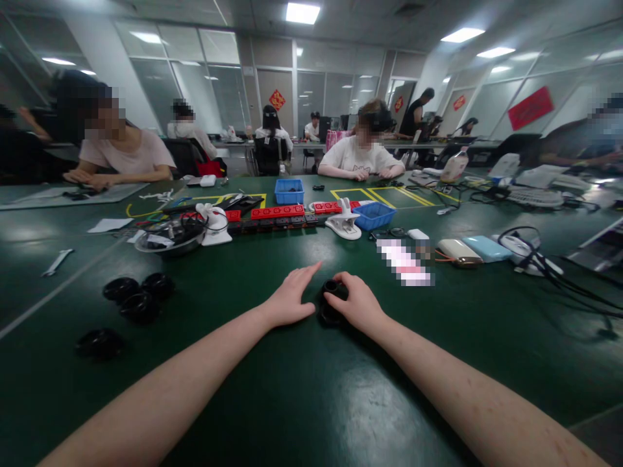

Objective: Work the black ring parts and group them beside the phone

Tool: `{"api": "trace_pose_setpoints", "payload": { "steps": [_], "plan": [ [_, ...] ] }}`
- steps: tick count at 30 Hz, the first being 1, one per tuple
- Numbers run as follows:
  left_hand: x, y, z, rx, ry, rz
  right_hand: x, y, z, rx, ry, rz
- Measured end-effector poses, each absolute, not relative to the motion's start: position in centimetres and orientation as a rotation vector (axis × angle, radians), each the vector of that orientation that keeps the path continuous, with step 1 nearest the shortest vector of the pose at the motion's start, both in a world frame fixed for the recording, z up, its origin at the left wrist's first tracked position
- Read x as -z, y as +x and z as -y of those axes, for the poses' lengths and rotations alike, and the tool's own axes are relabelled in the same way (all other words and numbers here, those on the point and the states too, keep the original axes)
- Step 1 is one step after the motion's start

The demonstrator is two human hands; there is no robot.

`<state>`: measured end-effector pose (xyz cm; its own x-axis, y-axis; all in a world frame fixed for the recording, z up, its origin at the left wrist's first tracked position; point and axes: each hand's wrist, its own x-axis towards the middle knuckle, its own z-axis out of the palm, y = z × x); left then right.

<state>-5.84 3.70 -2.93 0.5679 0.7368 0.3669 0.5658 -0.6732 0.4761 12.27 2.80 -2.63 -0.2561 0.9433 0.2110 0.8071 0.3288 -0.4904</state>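
My right hand grips a black hollow-topped part, with fingers and thumb around its upper end. The part stands on the green table, and its round opening faces up. Close by on its left is my left hand, fingers stretched forward and thumb apart, holding nothing. A small gap separates it from the part. Over to the left lie several shiny black cup-like pieces: a cluster, plus one black piece set nearer to me. Their exact kind cannot be made out.
Ahead are a metal bowl of cables, red power strips, a white clip stand and a blue basket. A wrench lies left; a power bank and tangled cables lie right. Co-workers sit across the table.
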Motion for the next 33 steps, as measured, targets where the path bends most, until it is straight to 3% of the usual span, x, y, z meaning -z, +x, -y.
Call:
{"api": "trace_pose_setpoints", "payload": {
  "steps": [14, 24, 33],
  "plan": [
    [2.5, -2.9, -0.6, -0.735, 2.616, -0.928, -2.8, 19.7, -3.9, -0.362, -2.025, 2.412],
    [3.1, -3.4, -1.4, -0.723, 2.562, -1.002, -2.8, 24.8, -5.4, -0.315, -2.366, 2.255],
    [3.4, -3.8, -1.9, -0.726, 2.551, -0.958, -3.2, 25.9, -5.8, -0.381, -2.339, 2.071]
  ]
}}
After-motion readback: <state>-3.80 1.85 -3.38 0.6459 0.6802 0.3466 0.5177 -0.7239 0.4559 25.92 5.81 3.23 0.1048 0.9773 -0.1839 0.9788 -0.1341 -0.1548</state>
